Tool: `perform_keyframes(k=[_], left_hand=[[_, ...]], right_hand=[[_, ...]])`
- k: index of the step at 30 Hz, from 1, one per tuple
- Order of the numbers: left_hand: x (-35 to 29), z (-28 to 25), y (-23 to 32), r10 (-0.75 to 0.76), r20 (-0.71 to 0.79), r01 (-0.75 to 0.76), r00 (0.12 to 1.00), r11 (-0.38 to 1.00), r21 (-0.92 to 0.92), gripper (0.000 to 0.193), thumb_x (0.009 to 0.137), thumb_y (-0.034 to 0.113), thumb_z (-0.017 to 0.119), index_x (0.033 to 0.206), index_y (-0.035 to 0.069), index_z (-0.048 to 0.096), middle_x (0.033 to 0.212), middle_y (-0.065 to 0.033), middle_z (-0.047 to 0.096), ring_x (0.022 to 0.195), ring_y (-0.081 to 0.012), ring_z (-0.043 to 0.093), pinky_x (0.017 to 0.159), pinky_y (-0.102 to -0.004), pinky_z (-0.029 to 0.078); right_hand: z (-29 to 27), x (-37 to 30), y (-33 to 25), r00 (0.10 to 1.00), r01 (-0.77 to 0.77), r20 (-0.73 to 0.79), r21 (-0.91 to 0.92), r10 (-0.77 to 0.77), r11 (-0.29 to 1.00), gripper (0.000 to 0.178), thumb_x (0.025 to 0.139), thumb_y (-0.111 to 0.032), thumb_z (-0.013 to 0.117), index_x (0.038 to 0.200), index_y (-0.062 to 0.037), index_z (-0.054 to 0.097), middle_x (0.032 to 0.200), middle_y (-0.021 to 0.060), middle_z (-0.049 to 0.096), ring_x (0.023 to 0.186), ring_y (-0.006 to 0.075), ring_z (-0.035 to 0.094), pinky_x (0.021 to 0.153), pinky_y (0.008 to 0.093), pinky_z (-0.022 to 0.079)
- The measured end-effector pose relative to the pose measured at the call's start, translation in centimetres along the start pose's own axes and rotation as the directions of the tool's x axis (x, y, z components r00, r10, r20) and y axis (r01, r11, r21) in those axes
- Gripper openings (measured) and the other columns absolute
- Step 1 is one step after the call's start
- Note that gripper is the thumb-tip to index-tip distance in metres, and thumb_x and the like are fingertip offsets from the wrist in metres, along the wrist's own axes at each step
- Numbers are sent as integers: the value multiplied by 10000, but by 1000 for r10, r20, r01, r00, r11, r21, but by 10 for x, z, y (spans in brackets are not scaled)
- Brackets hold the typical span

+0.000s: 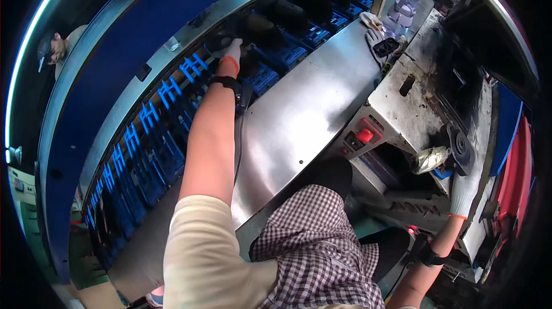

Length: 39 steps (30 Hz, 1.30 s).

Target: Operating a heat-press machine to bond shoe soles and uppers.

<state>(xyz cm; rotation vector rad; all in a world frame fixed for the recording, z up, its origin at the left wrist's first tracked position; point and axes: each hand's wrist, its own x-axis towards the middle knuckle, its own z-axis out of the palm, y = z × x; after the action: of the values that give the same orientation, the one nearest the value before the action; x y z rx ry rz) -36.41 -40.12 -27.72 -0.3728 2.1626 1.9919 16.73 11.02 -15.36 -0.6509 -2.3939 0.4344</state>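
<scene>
Now | left hand [232,51] outstretched, gripping dark shoe [221,41] | right hand [463,193] lowered

Factory floor — footwear production line station.

A conveyor [172,119] with blue carrier fixtures runs past the gloved left hand [232,50], carrying dark shoes on lasts [313,1] just beyond that hand. Between both hands lies a steel workbench [305,113]. Just left of the gloved right hand [463,191] stands a soiled machine housing [414,108] with a red push-button [364,135] — industrial equipment throughout.
</scene>
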Motion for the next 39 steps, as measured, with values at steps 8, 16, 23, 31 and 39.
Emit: perform_keyframes(k=[8, 16, 23, 31, 39], left_hand=[[-92, -12, -41, 37, -87, -19, 996, 980, 196, 1072, 894, 593, 722, 1699, 125, 191, 1758, -161, 197, 1607, -381, 214, 1264, -644, 177], [-274, -21, -51, 334, 548, -535, 767, -138, 834, 880, 902, 596, 651, 1562, 56, 433, 1575, -298, 380, 1435, -491, 367, 1183, -578, 303], [-280, -20, -62, 543, 653, -694, 528, -168, 700, 600, 906, 405, 673, 1383, 55, 573, 1422, -205, 499, 1281, -421, 458, 1095, -521, 370], [-280, -22, -70, 565, 570, -638, 596, -98, 764, 739, 945, 418, 667, 1525, 11, 458, 1605, -257, 386, 1503, -494, 297, 1268, -565, 212], [-275, -22, -80, 609, 496, -563, 619, -96, 821, 906, 944, 492, 648, 1603, -34, 316, 1667, -302, 267, 1548, -529, 191, 1294, -603, 78]], right_hand=[[8, 1, -10, 999, 1, 43, 10, -2, 1000, 480, 947, -12, 632, 1425, 6, 592, 1401, 175, 651, 1314, 290, 610, 1147, 391, 437], [14, 8, -15, 997, 66, 47, 51, -68, 997, 441, 972, -111, 633, 1398, 5, 623, 1368, 188, 680, 1303, 306, 622, 1126, 384, 442], [16, 0, -15, 1000, 16, 9, 103, -17, 995, 403, 1026, -199, 600, 1392, -37, 648, 1360, 219, 679, 1289, 356, 637, 1096, 416, 472], [21, 2, 1, 998, 54, 11, 87, -55, 995, 435, 1026, -245, 634, 1410, -40, 639, 1374, 223, 671, 1305, 356, 629, 1105, 417, 466], [19, 0, -12, 998, -18, 62, 253, 2, 967, 472, 1039, -281, 657, 1426, -14, 617, 1390, 201, 670, 1305, 309, 625, 1123, 382, 441]])
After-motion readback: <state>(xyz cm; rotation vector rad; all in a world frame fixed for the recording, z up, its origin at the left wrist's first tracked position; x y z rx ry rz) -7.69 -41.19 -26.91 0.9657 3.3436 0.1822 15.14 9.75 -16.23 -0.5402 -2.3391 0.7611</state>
